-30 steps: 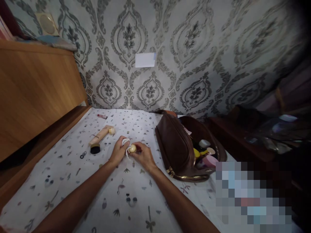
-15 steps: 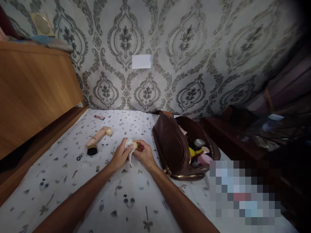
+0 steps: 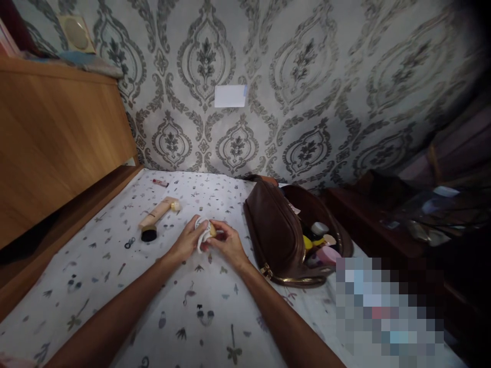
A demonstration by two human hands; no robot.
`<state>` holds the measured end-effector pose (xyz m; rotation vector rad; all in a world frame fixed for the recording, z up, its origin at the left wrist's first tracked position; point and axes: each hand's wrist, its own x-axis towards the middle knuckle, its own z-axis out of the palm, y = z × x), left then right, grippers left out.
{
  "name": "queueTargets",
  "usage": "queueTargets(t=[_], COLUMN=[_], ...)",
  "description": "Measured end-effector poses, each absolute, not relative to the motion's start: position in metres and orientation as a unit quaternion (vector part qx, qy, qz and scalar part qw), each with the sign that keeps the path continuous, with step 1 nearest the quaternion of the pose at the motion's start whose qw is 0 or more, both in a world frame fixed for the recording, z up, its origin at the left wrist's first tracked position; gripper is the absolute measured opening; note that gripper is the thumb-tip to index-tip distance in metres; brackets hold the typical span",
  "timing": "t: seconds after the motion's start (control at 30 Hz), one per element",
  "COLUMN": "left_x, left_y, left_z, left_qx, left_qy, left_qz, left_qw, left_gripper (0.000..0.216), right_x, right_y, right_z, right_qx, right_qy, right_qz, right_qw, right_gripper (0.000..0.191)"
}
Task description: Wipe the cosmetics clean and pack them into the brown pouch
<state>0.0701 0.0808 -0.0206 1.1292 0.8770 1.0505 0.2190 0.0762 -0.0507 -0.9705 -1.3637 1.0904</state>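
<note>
The left hand (image 3: 187, 242) grasps a crumpled white cloth (image 3: 200, 224), its thumb pressed over the folds. The right hand (image 3: 230, 245) pinches a small yellowish rounded piece (image 3: 213, 231) between thumb and fingers. Cloth and piece touch between the two hands, just above the printed sheet (image 3: 226, 327); the grip partly hides the piece.

Taking the hands as the clock's centre, a beige tube (image 3: 156, 214) lies at 10 o'clock, with a black cap (image 3: 149, 234) at its near end and a small yellow-topped item (image 3: 175, 205) beside its far end. A small red tube (image 3: 160, 182) lies farther off at 11 o'clock. At 3 o'clock sits an unzipped brown bag (image 3: 273, 230), with a pink item (image 3: 327, 254) and a white-lidded container (image 3: 319, 228) showing inside.
</note>
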Motion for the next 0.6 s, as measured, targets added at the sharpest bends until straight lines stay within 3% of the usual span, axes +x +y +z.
queueTargets(t=[0.3, 0.6], left_x=[0.073, 0.068], left_y=[0.079, 0.087], left_z=[-0.017, -0.014], left_qx=[0.472, 0.419], left_qy=[0.367, 0.388], left_qz=[0.509, 0.529], left_qw=[0.619, 0.628], left_gripper=[0.043, 0.052], right_x=[0.215, 0.207], right_y=[0.069, 0.066], right_z=[-0.045, -0.049], right_qx=[-0.462, -0.416], right_qy=[-0.661, -0.664], right_qz=[0.285, 0.337], right_qw=[0.519, 0.522], right_gripper=[0.037, 0.042])
